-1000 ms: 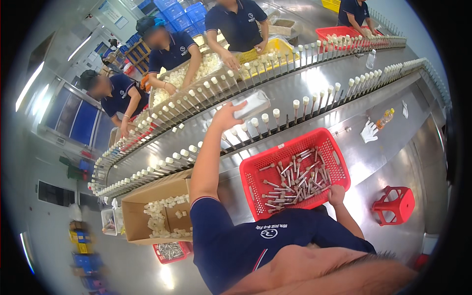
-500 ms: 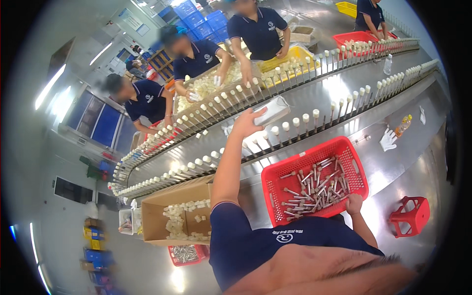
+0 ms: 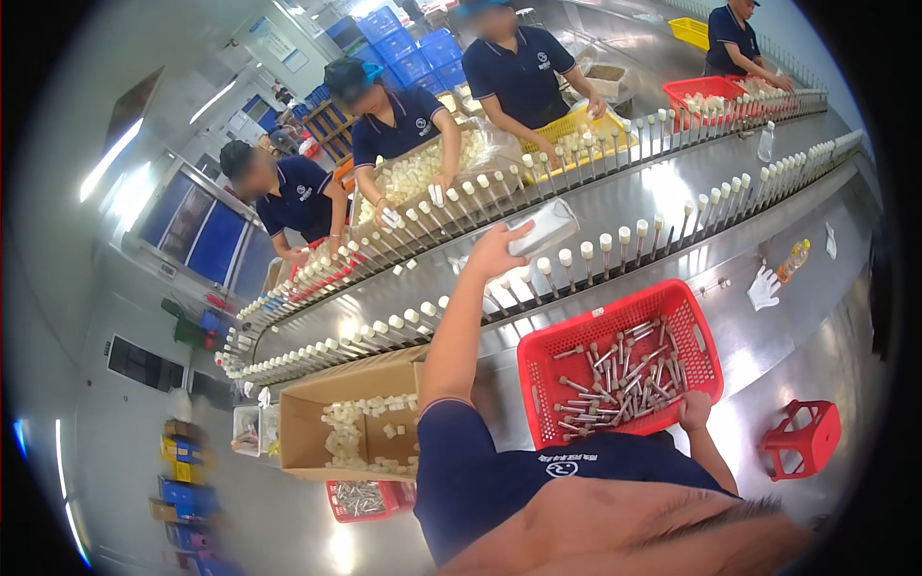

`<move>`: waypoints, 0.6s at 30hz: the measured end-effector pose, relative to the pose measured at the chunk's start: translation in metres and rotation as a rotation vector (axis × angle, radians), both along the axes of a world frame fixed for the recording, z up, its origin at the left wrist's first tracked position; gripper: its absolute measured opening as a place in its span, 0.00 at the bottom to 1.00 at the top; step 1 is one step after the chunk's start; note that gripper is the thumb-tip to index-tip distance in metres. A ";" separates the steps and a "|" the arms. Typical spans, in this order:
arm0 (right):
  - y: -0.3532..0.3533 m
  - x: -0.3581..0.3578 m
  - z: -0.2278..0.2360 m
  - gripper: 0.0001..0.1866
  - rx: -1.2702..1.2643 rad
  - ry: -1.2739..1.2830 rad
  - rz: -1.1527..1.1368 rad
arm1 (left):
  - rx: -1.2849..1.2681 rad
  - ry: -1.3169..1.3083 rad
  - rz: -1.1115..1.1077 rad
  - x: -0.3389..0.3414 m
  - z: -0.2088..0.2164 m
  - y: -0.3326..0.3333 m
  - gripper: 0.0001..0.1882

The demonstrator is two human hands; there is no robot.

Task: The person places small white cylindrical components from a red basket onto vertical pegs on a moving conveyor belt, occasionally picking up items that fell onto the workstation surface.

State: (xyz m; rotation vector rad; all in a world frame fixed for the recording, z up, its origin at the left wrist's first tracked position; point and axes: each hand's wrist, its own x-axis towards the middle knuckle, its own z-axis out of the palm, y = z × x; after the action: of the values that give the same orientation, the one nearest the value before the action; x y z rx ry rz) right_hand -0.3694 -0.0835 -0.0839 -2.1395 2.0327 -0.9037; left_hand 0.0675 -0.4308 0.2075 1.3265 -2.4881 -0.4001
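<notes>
Table [image 3: 744,248] of bare metal, viewed from the wearer's head, is crossed by a near row of white-capped rods [image 3: 587,252] and a far row of similar rods [image 3: 467,189]. The left hand [image 3: 495,252] reaches across the near row and lies against the left end of a translucent, oblong packet [image 3: 545,227], seen between the two rows; its fingers are extended over the packet, and whether this grip is fastened on it or merely rests there cannot be told. The right hand [image 3: 693,410] is curled at the near right corner of a red basket [image 3: 540,389], its grip grasping the rim. The basket, perforated and rectangular, stands on the near side of the rods and contains a loose heap of brown-headed metal stems [image 3: 624,384] lying in various directions. To its left, a cardboard box [image 3: 300,422] holds small whitish blocks [image 3: 343,437]; past the box's near edge appears a smaller red container [image 3: 392,494] of metal parts [image 3: 357,497]. At right, a white glove [image 3: 765,287] lies just beside a bottle of amber liquid [image 3: 793,261], with a red stool [image 3: 805,439] nearer the viewer. Beyond the far row, four co-workers [image 3: 528,82] in dark blue shirts stand at filled containers, including a yellow basket [image 3: 624,154].
</notes>
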 end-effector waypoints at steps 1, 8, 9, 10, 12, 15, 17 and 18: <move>0.000 0.000 0.000 0.04 0.001 0.002 0.005 | -0.020 0.018 -0.003 0.003 0.005 0.002 0.39; -0.002 -0.001 0.002 0.05 0.010 0.019 0.020 | 0.070 -0.125 0.061 0.027 -0.031 0.018 0.39; 0.000 -0.002 0.001 0.05 -0.004 0.040 0.001 | 0.080 -0.113 0.070 0.026 -0.035 0.019 0.39; -0.001 -0.002 0.000 0.05 -0.001 0.043 0.019 | 0.069 -0.078 0.066 0.025 -0.038 0.018 0.39; -0.004 -0.003 -0.003 0.05 0.014 0.035 0.027 | 0.059 -0.083 0.061 0.026 -0.035 0.017 0.39; -0.001 -0.003 -0.003 0.05 0.037 0.042 0.034 | 0.025 -0.077 0.068 0.030 -0.024 0.021 0.38; -0.004 -0.003 -0.005 0.05 0.031 0.044 0.046 | 0.036 -0.051 0.088 0.045 -0.017 0.020 0.40; 0.001 -0.004 -0.006 0.06 0.026 0.041 0.042 | 0.034 -0.084 0.129 0.047 -0.007 0.025 0.39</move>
State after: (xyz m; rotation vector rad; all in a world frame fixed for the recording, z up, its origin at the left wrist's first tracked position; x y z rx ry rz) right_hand -0.3737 -0.0830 -0.0899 -2.1953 1.9983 -0.8302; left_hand 0.1142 -0.4060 0.2001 1.5371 -2.4551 -0.3659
